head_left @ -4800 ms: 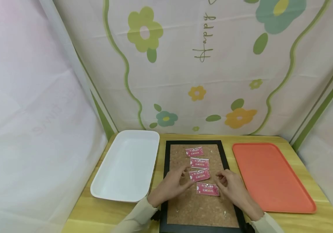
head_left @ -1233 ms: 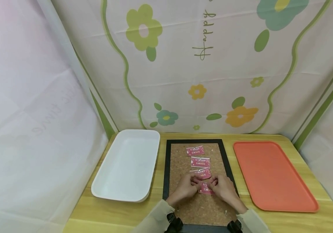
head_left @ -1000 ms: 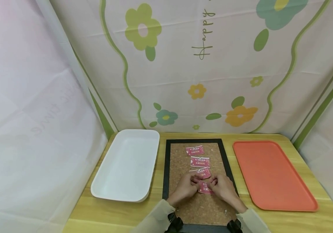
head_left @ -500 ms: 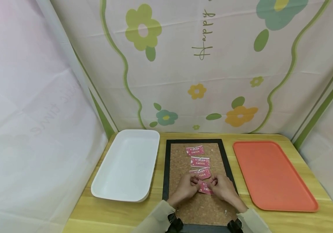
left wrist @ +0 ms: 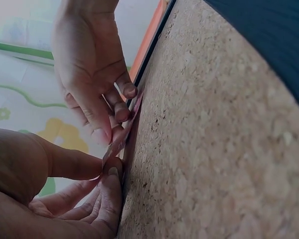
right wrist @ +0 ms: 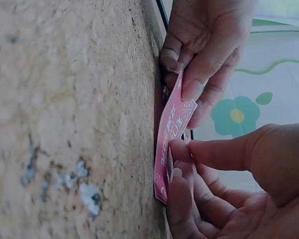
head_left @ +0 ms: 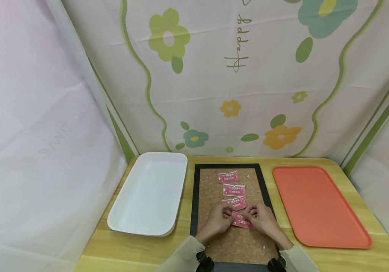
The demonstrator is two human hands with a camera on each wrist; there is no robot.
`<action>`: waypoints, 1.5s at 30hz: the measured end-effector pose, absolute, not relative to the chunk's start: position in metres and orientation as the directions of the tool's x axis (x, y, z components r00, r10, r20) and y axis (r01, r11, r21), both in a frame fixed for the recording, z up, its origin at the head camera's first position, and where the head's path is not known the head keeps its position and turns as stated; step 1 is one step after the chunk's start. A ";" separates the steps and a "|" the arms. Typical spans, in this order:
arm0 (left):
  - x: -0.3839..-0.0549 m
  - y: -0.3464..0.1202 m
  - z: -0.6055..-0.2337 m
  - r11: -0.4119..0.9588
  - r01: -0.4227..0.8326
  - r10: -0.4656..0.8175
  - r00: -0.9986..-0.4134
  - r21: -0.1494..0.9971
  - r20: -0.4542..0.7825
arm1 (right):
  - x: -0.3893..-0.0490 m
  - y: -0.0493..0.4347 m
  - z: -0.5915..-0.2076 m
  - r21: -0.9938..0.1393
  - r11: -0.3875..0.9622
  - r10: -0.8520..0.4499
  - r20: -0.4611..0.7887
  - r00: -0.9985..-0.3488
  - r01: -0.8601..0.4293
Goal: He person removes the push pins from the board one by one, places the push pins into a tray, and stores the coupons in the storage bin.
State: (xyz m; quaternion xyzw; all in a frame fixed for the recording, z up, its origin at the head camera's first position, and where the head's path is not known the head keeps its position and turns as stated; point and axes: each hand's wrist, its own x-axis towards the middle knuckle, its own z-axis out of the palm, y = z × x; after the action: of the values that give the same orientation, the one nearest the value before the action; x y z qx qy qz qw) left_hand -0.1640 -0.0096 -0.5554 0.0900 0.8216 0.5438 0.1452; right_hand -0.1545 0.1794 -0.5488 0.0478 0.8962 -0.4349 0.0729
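OK, left hand (head_left: 219,219) pinches the left end of the nearest pink coupon (head_left: 240,220) between thumb and finger; right hand (head_left: 263,219) pinches its right half, fingertips close together. Coupon sits around mid-span of the black-framed cork board (head_left: 238,247), bent, left end raised off the cork; can't tell if the right end touches. Three more pink coupons (head_left: 234,190) lie in a rough column on the far side. White tray (head_left: 148,196) left of the board, orange tray (head_left: 320,207) right, all on a wood-grain bench (head_left: 112,251).
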 end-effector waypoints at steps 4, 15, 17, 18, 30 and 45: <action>-0.162 -0.011 -0.555 0.386 -0.019 0.311 -0.939 0.922 -0.149 | -0.155 0.179 -0.549 -0.790 0.597 0.010 -0.163 -0.987 0.137; -0.160 -0.016 -0.555 0.369 0.012 0.327 -0.938 0.929 -0.118 | -0.160 0.184 -0.539 -0.796 0.598 -0.021 -0.132 -0.991 0.094; -0.161 -0.019 -0.553 0.361 0.025 0.330 -0.938 0.932 -0.103 | -0.160 0.186 -0.536 -0.798 0.598 -0.027 -0.111 -0.993 0.072; -0.162 -0.021 -0.551 0.357 0.030 0.331 -0.939 0.934 -0.097 | -0.161 0.187 -0.534 -0.798 0.601 -0.035 -0.094 -0.995 0.054; -0.178 -0.050 -0.523 0.307 0.154 0.330 -0.943 0.939 0.047 | -0.170 0.202 -0.519 -0.772 0.635 -0.033 0.010 -0.999 -0.028; -0.201 -0.081 -0.485 0.284 0.236 0.211 -0.961 0.929 0.180 | -0.164 0.244 -0.521 -0.787 0.615 0.050 -0.017 -0.999 0.044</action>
State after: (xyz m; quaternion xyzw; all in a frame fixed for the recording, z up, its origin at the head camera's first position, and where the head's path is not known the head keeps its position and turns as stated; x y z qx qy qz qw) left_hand -0.2009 -0.0815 -0.4851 0.1394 0.8013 0.5817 -0.0109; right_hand -0.1638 0.2438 -0.5208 0.0260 0.8987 -0.4377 -0.0033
